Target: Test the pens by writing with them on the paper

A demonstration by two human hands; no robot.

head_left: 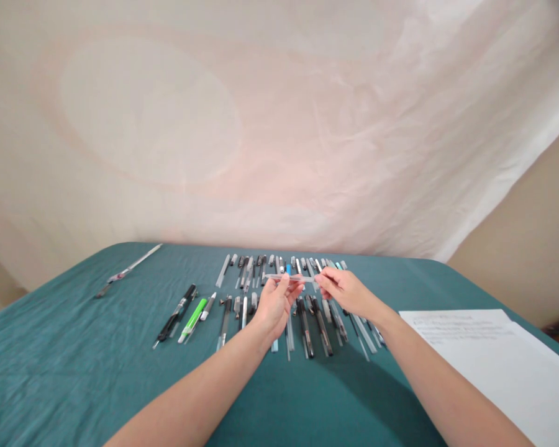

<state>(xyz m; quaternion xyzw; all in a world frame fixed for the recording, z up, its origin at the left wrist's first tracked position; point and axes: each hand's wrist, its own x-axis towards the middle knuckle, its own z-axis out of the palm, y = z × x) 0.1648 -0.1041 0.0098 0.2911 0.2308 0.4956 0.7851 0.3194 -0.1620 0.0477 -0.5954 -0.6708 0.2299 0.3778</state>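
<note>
While a white sheet [279, 124] hangs behind it, the teal-covered bench [74, 372] carries white paper [494, 366] at its right edge. Two rows of pens [307, 323] lie across the middle, toward the far edge. The left hand [274, 304] and right hand [347, 290] are raised just above these rows. Each grip pinches one end of a clear pen [291, 277], held level between them. A green highlighter [192, 320] lies at the near row's left end, and a lone pen [125, 271] lies by the far left corner.
</note>
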